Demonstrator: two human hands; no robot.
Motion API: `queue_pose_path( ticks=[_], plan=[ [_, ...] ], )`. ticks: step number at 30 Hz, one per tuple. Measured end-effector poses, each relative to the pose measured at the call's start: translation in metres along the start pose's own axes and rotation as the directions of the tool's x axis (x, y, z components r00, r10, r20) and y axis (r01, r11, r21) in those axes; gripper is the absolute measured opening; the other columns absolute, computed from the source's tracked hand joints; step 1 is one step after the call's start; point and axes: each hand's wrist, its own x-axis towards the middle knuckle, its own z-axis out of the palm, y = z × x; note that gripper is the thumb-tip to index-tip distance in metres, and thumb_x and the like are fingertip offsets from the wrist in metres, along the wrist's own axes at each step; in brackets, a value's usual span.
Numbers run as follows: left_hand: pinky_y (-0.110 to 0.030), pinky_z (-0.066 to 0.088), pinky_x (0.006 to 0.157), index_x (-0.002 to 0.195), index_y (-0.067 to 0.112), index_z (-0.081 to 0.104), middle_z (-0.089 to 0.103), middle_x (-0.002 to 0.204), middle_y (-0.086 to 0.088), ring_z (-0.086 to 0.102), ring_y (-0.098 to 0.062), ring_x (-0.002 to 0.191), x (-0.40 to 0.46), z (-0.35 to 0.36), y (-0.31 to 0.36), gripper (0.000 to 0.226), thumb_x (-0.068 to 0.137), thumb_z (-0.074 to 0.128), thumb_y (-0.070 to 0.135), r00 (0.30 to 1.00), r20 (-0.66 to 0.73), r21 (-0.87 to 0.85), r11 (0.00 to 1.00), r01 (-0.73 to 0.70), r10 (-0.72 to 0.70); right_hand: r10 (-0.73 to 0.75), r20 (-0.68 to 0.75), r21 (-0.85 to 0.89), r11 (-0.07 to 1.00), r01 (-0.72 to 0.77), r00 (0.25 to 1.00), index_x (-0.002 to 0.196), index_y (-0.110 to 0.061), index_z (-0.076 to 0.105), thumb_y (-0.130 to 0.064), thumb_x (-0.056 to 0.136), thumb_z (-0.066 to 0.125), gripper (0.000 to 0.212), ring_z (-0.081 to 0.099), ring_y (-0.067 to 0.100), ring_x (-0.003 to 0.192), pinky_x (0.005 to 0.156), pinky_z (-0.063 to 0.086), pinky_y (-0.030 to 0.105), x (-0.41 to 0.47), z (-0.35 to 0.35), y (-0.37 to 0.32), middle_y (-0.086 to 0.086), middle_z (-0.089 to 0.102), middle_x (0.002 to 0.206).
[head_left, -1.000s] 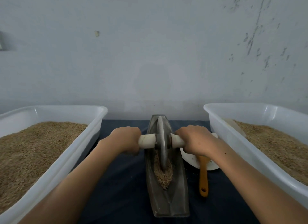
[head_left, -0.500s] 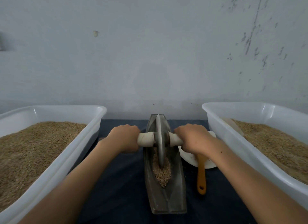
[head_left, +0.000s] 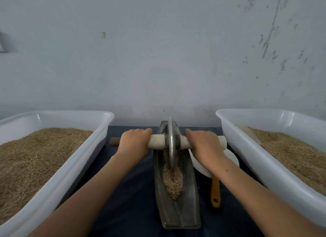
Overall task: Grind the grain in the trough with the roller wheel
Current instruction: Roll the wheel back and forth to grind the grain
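- One roller wheel, a thin metal disc, is stood upright on edge in the far half of the trough, its lower rim sunk in the grain.
- The grain is heaped along the trough's groove, from under the wheel to a point in the near half.
- The trough, a long dark boat-shaped vessel, is laid lengthwise on the dark-covered bench, between the two tubs.
- A pale axle handle is passed through the wheel and sticks out to both sides.
- The left hand is wrapped over the handle left of the wheel, fingers curled round it; a brown handle end is seen past the hand.
- The right hand is likewise closed round the handle right of the wheel.
- A white dish is partly hidden under the right forearm, just beside the trough, with an orange tool handle lying toward the near edge.
- Two white plastic tubs, the left tub and the right tub, are filled with brown grain.
- A pale blue-grey wall, scuffed at the right, is seen behind.
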Motion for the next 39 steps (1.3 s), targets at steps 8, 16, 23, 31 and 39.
queue_pose_path(
  ticks=[8,16,23,31,39],
  plan=[
    [-0.029,0.041,0.069,0.108,0.022,0.056,0.063,0.099,0.002,0.060,-0.019,0.090,0.001,-0.012,-0.003,0.030,0.079,0.063,0.028,0.967,0.253,-0.024,1.000,-0.010,0.016,-0.039,0.283,-0.030,0.998,0.049,0.958,0.108,-0.020,0.053,-0.011,0.086,0.056,0.023,0.056,0.020,0.085,0.067,0.037,0.029,0.000,-0.023,0.001,0.001,0.059,0.095],
    [-0.030,0.044,0.073,0.115,0.019,0.057,0.062,0.099,-0.001,0.058,-0.019,0.087,0.001,-0.022,-0.003,0.045,0.074,0.073,0.028,0.856,0.517,-0.089,0.995,0.044,0.009,-0.054,0.455,-0.020,0.997,0.071,0.889,0.103,-0.017,0.056,-0.011,0.082,0.060,0.022,0.052,0.018,0.072,0.050,0.030,0.024,0.000,-0.035,0.001,0.000,0.054,0.081],
    [-0.029,0.036,0.067,0.101,0.021,0.051,0.062,0.098,0.000,0.059,-0.021,0.089,0.001,-0.008,0.004,0.016,0.086,0.055,0.022,0.996,0.084,0.017,0.999,0.033,-0.035,-0.013,0.093,-0.006,1.000,0.014,0.996,0.100,-0.022,0.044,-0.010,0.088,0.050,0.018,0.051,0.022,0.073,0.060,0.031,0.032,0.004,-0.003,0.005,-0.001,0.056,0.084],
    [-0.028,0.038,0.069,0.105,0.022,0.055,0.062,0.100,0.001,0.059,-0.018,0.091,-0.001,-0.011,0.000,0.023,0.083,0.060,0.026,0.987,0.160,-0.008,1.000,0.010,-0.008,-0.039,0.132,-0.032,0.999,0.043,0.990,0.101,-0.020,0.047,-0.009,0.087,0.051,0.018,0.054,0.023,0.080,0.063,0.030,0.030,0.000,-0.011,0.001,0.001,0.058,0.091],
    [-0.029,0.044,0.071,0.114,0.017,0.057,0.062,0.099,-0.002,0.056,-0.018,0.084,-0.001,-0.026,-0.002,0.044,0.073,0.072,0.025,0.848,0.530,-0.088,0.995,0.043,0.011,-0.076,0.484,-0.007,0.996,0.091,0.872,0.101,-0.017,0.053,-0.012,0.082,0.061,0.022,0.051,0.015,0.068,0.051,0.032,0.023,0.001,-0.037,0.002,-0.001,0.051,0.077]
  ],
)
